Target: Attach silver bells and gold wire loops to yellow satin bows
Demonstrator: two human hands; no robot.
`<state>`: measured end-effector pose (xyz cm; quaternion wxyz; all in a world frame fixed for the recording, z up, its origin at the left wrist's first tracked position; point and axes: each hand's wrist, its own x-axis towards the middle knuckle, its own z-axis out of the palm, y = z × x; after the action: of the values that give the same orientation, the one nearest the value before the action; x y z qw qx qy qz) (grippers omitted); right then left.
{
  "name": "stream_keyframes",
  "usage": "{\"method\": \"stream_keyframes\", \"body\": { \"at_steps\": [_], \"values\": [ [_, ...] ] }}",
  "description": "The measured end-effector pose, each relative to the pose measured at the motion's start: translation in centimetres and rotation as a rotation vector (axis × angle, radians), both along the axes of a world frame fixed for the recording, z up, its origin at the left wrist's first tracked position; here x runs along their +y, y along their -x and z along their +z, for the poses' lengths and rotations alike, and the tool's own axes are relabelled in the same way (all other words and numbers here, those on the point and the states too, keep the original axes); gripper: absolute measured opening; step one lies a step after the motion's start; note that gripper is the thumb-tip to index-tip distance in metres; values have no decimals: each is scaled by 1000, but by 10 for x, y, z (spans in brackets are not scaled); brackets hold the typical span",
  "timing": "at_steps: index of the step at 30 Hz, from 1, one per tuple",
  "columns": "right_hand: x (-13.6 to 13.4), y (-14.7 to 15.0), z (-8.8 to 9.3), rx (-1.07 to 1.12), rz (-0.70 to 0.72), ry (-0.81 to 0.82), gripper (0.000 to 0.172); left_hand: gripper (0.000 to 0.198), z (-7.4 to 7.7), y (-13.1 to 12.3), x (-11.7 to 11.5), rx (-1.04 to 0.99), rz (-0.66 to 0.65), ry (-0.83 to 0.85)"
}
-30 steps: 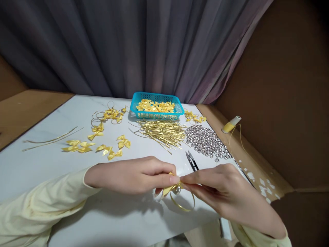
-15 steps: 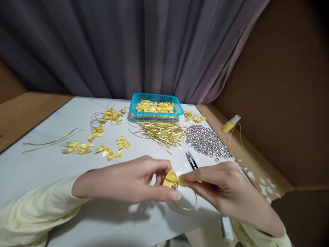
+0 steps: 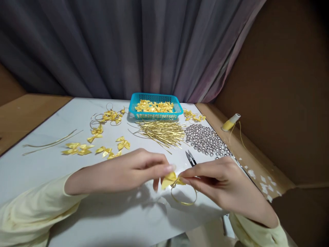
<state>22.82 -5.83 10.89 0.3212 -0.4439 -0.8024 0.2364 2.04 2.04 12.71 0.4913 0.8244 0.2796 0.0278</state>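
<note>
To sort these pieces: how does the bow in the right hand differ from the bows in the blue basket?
The held bow is pinched in the right hand; the basket bows lie heaped. The held bow has a gold loop; no such loop shows on the basket bows. All are yellow.

Worktop [image 3: 25,171]: evenly lit, pale, small glints near the middle
Near side: broad, soft-edged shadows beside the left sleeve [image 3: 46,202]
Curtain [image 3: 115,44]: dim, folds low in contrast
Right-hand wall [image 3: 290,85]: darkest, the upper corner sinking to black
Beads [image 3: 205,139]: tiny bright highlights
Yellow bow [image 3: 168,180]: well lit, fine detail soft
Edges: wide-angle stretching
</note>
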Motion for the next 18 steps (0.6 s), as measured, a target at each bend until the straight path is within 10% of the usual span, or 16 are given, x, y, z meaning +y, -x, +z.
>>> {"method": "stream_keyframes", "body": {
  "at_steps": [7,18],
  "values": [
    [1,2,-1,25,-53,-36,14,47,0,5,-13,121,65,272],
    [5,6,-7,36,14,-1,16,28,-6,7,-19,140,52,-51]
  ]
}}
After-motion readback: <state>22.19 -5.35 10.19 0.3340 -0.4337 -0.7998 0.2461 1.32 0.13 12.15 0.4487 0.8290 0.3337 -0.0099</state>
